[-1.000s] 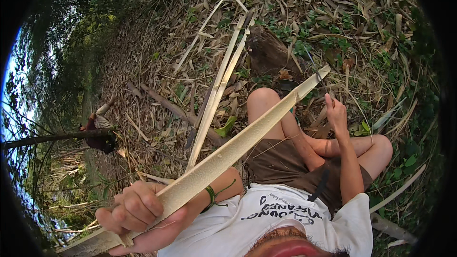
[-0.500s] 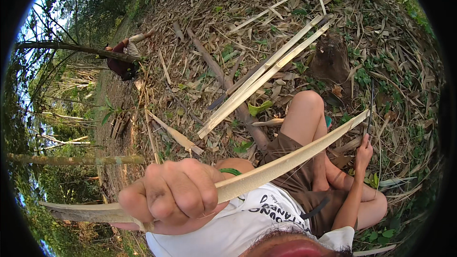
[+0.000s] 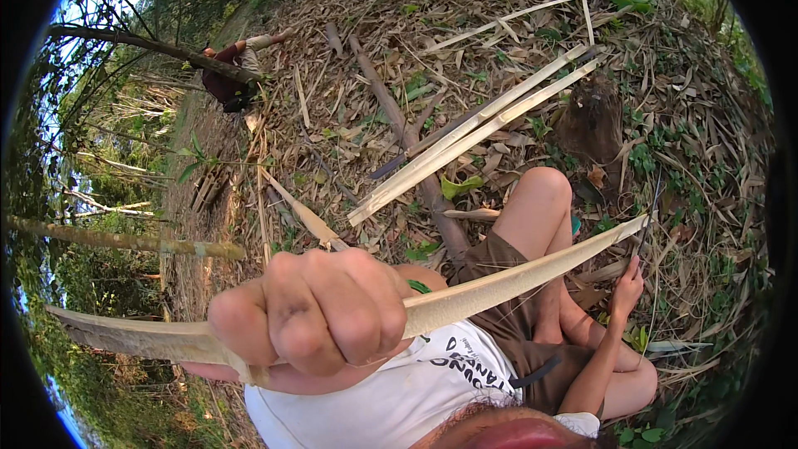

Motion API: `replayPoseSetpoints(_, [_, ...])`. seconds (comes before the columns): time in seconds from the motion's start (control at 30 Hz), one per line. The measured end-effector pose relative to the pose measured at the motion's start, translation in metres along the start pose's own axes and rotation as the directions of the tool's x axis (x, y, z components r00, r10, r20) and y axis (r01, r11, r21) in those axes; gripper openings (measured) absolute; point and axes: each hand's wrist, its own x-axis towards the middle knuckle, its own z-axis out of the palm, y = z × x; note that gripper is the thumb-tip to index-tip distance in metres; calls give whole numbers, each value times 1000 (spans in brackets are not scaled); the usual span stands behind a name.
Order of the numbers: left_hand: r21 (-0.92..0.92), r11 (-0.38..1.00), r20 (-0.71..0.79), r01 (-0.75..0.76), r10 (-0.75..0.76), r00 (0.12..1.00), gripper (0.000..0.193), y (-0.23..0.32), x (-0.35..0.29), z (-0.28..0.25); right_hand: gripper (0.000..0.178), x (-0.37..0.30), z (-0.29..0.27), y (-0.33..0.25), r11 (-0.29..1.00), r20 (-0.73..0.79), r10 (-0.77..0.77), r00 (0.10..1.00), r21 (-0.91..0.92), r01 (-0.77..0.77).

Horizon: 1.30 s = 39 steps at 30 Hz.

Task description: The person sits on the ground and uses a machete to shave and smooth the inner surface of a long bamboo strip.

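Observation:
My left hand (image 3: 324, 312), close to the camera, is closed in a fist around a long, pale strip of split bamboo (image 3: 507, 287). The strip bends across in front of my body; one end juts past the fist to the left, and the other slopes up to the right. In my right hand (image 3: 628, 287), beside my bent leg, is the handle of a knife (image 3: 657, 193) with a thin dark blade. That blade stands by the strip's far right end; whether they touch is hard to tell. A green band (image 3: 421, 287) shows beyond my left hand.
Two pale split bamboo lengths (image 3: 490, 129) lie on the leaf litter beyond my knee. A stump (image 3: 590, 120) stands to their right, and a dark branch (image 3: 382, 96) lies to their left. Another person (image 3: 226, 83) is bent over at the far left near a leaning trunk (image 3: 150, 43).
The view has tilted slightly, shifting the ground rightward. My left hand keeps its grip on the bamboo strip, and my right hand still holds the knife, its blade now leaning more.

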Motion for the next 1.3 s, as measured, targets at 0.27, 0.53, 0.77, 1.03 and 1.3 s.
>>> replayPoseSetpoints(0.27, [86,996,-23,-12,14,1000,47,-1,6,8,64,1,4,5,995,2,4,1000,98,-4])
replayPoseSetpoints(0.53, [90,990,69,-112,106,992,48,-19,10,8,69,-8,-15,-28,1000,-89,-1,996,-27,-1])
replayPoseSetpoints(0.77, [-26,997,21,-66,67,998,29,-36,12,24,63,-60,-35,-74,931,16,-357,934,82,355])
replayPoseSetpoints(1.03, [118,991,22,-65,63,998,29,-30,21,14,75,35,-10,18,994,-126,28,992,-106,-41])
replayPoseSetpoints(1.3, [-87,996,57,22,-17,998,45,-30,35,-9,65,3,-31,-25,941,54,-311,949,-121,316])
